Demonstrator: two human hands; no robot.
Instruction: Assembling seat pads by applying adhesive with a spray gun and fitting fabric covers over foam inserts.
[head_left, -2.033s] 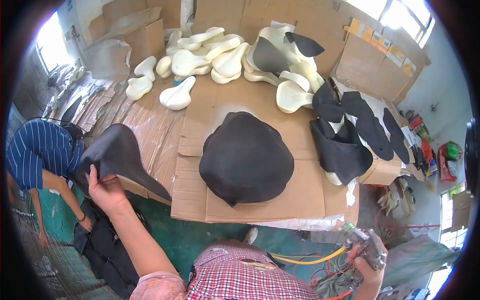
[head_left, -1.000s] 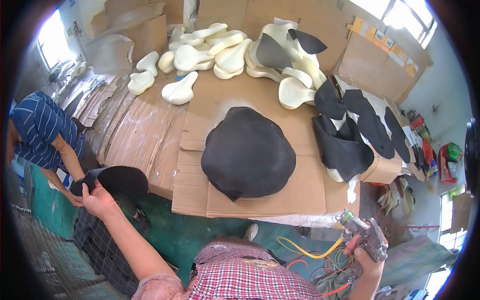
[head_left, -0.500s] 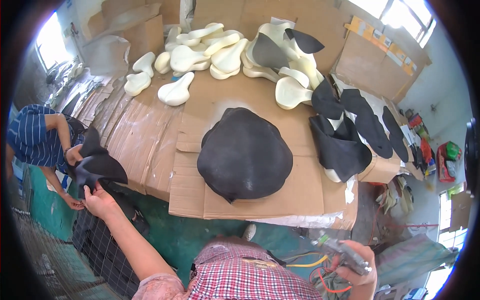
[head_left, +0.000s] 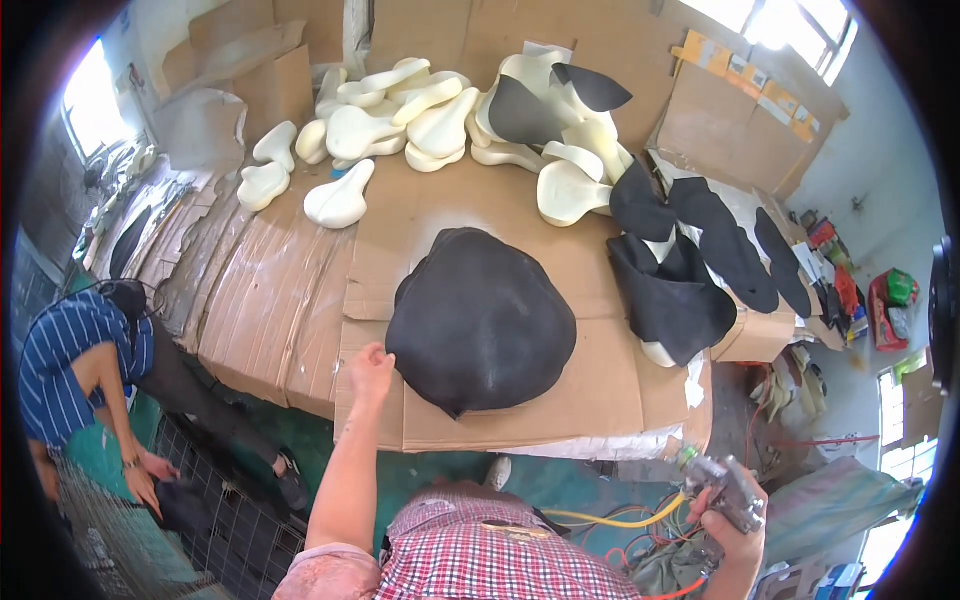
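Observation:
A stack of rounded black sheets (head_left: 485,320), apparently seat covers, lies on the cardboard in front of me. My left hand (head_left: 372,376) is at its left edge, thumb and fingertips pinched on the rim of the material. At the lower right my right hand (head_left: 735,520) is wrapped round a metal spray gun (head_left: 738,490), held off the table's front edge. A yellow hose (head_left: 625,521) and an orange one run near the gun.
Cream foam bicycle saddles (head_left: 362,132) are heaped at the back. Black covers (head_left: 672,298) lie along the table's right side. At the left a person in a striped shirt (head_left: 72,365) bends over a wire cage (head_left: 235,510), hands on a dark piece. A cardboard-covered table (head_left: 275,300) spans the middle.
My left hand has let go of a black cover near the co-worker and moved right to the stack. The co-worker has lowered the cover toward the cage. The spray gun has shifted slightly right.

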